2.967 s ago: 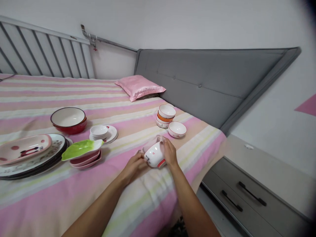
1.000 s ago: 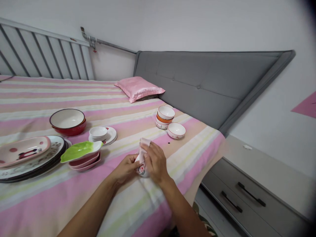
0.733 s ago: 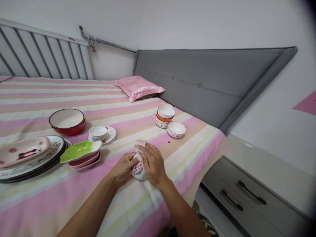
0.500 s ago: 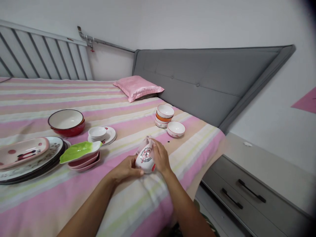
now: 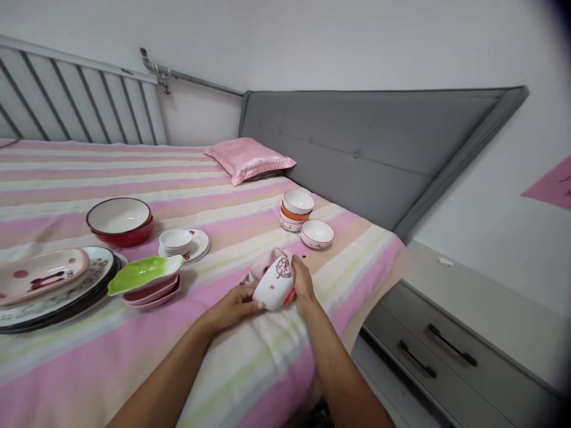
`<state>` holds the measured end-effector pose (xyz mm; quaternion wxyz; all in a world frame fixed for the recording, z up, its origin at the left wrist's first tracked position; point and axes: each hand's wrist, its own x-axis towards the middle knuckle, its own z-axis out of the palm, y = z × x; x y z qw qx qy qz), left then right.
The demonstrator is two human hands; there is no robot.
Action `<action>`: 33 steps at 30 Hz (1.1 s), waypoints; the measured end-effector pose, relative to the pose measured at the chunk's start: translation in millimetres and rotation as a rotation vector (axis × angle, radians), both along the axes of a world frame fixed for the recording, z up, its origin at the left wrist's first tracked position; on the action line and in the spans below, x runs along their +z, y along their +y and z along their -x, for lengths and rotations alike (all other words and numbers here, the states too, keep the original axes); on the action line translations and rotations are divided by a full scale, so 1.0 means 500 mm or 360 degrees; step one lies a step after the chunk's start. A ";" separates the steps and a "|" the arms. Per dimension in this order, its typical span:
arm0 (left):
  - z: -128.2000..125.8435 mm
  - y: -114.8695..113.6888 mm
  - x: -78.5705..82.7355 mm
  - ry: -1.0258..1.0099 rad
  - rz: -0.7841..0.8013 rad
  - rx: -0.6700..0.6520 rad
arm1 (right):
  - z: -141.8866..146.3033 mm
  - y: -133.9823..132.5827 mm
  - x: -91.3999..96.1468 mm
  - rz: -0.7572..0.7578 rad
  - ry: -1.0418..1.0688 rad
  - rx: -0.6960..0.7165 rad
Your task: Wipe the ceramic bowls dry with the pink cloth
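**Bowl rolls over in the hands, cloth slips to the far side**

The small white bowl (image 5: pixel 272 286) has turned. 1 second ago the right hand lay across it with the pink cloth draped over the top. Half a second ago the red print faced the camera. Now the print sits up at the far edge, the plain white wall faces near, and a strip of red rim shows at the lower right. The mouth points away, so I judge the wiping is moving from the outer wall to the rim or inside.

The left hand (image 5: pixel 232 308) curls against the near-left wall of the bowl, propping it from below. The right hand (image 5: pixel 302 284) clasps the right side at the rim, thumb on the outside. Its fingers go behind the bowl, so I cannot tell whether they press the cloth. The pink cloth (image 5: pixel 260 268) is bunched at the far-left side, touching the bowl.

The bowl is held tilted between the 2 hands, just above the striped bedsheet (image 5: pixel 276 356) near the bed's right edge. Beyond it, well apart, sit a stack of small bowls (image 5: pixel 297 209) and 1 single bowl (image 5: pixel 317 233). To the left lie a green leaf dish (image 5: pixel 145 273), saucers (image 5: pixel 184 242), a red bowl (image 5: pixel 120 219) and large plates (image 5: pixel 57 288).
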<state>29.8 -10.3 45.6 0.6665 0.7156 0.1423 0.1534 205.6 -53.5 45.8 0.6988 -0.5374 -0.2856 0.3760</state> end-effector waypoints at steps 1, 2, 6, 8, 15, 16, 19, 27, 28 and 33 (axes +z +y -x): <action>0.000 -0.004 0.004 -0.0041 0.0095 0.0011 | 0.004 -0.005 0.006 -0.0066 -0.0136 0.0016; 0.000 -0.007 0.007 -0.0081 0.0186 0.0029 | 0.009 -0.010 0.013 -0.0139 -0.0325 0.0030; -0.002 -0.014 0.006 -0.0234 0.0498 0.0164 | 0.042 -0.039 0.038 -0.0323 -0.1288 0.0025; -0.003 -0.012 0.001 -0.0312 0.0583 0.0258 | 0.064 -0.051 0.044 -0.0333 -0.1701 -0.0018; -0.002 -0.008 -0.001 -0.0370 0.0599 0.0477 | 0.117 -0.062 0.043 -0.0346 -0.2228 -0.0015; -0.001 -0.007 0.000 -0.0356 0.0590 0.0495 | 0.118 -0.061 0.044 -0.0334 -0.2225 -0.0027; 0.003 -0.003 -0.001 -0.0292 0.0501 0.0392 | 0.111 -0.056 0.045 -0.0224 -0.2138 -0.0115; -0.015 0.002 -0.008 -0.0051 -0.0386 0.0071 | 0.025 -0.019 0.021 -0.0106 -0.1245 -0.0396; -0.018 0.001 -0.009 -0.0022 -0.0490 0.0110 | 0.013 -0.012 0.014 -0.0079 -0.1019 -0.0384; -0.023 0.000 -0.015 0.0037 -0.0644 0.0192 | -0.019 0.009 -0.019 -0.0013 -0.0251 -0.0278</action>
